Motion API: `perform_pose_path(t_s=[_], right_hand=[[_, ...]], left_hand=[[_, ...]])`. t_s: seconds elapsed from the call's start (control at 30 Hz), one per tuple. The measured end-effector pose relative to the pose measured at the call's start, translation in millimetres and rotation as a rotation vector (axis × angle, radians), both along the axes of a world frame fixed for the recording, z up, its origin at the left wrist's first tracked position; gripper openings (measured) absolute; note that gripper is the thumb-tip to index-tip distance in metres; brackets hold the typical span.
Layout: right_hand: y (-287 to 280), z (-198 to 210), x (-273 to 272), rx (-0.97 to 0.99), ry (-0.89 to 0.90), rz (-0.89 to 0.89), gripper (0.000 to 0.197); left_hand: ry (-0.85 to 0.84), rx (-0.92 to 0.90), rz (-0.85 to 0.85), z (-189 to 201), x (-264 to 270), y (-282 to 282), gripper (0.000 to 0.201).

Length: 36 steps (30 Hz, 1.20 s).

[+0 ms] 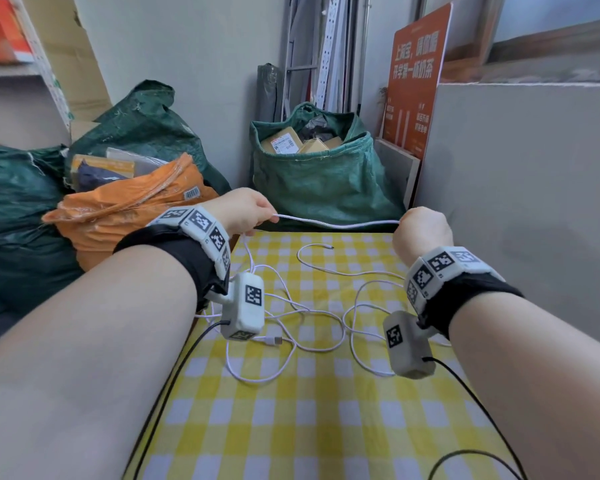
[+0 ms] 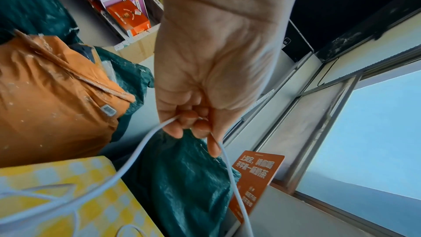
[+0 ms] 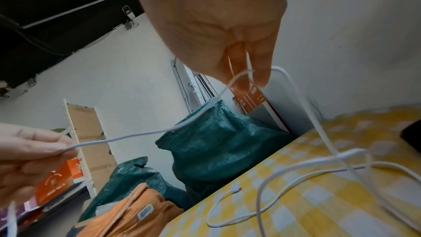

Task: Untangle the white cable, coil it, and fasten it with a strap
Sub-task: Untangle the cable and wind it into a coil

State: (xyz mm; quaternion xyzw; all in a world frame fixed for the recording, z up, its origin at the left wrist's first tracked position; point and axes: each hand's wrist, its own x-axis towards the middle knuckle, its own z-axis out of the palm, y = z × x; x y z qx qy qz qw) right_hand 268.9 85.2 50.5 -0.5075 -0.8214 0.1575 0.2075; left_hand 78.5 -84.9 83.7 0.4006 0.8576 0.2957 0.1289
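Both forearms fill the foreground of the head view, each wrist wearing a black band with white blocks printed in black-and-white square markers. Left hand (image 1: 243, 209) raised past the far left corner of the table (image 1: 326, 427), fingers curled, thumb and fingertips pinching the white cable (image 1: 340, 224); left wrist view shows the cable (image 2: 139, 149) running through the curled fingers and out on both sides. Right hand (image 1: 425, 230) up near the far right edge, closed in a loose fist, thumb and forefinger nipping the same cable; right wrist view confirms the pinch (image 3: 246, 71). Between the two hands a short stretch hangs nearly level, slightly sagging, above the table's far edge. Rest of the cable lies in loose overlapping loops on the yellow-and-white checked cloth; one plug end (image 1: 272, 340) lies near centre below the left wrist block, the other tip (image 1: 330, 247) rests toward the far edge. No strap made out. Behind: open green woven sack (image 1: 323, 181) holding cardboard parcels with printed shipping labels, text too small to read; orange bag (image 1: 125, 209) with a barcode sticker; orange sign (image 1: 416, 77) leaning on the wall with white Chinese writing, a large line ending "一杯奶茶", smaller lines unreadable.
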Motion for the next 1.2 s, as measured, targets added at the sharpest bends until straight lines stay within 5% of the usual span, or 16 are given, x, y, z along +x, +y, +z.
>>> perform_pose_path(t_s=[0.17,0.3,0.5,0.83,1.0,1.2], right_hand=[[-25.4,5.3,-10.6,0.053,0.101,0.258,0.049],[-56.8,8.5,-33.1,0.125,0.245,0.585,0.03],[-44.7,15.0,-25.4,0.246,0.208,0.359,0.029],[-14.3,-1.4,4.6,0.023,0.006,0.061,0.032],[-16.0,-3.8,1.7,0.007,-0.078,0.17,0.038],[-45.5,-1.7,-14.0,-0.009,0.263,0.504,0.037]], left_hand=[[-0.047,0.083,-0.125,3.2,25.2,15.2,0.023],[-0.106,0.125,-0.213,6.0,42.7,24.9,0.018],[-0.236,0.135,-0.193,5.9,37.5,13.7,0.013],[-0.097,0.018,0.074,-14.7,2.6,-12.5,0.015],[-0.038,0.061,0.008,-13.0,16.5,-8.7,0.021],[-0.327,0.228,-0.122,-15.9,36.6,2.2,0.028]])
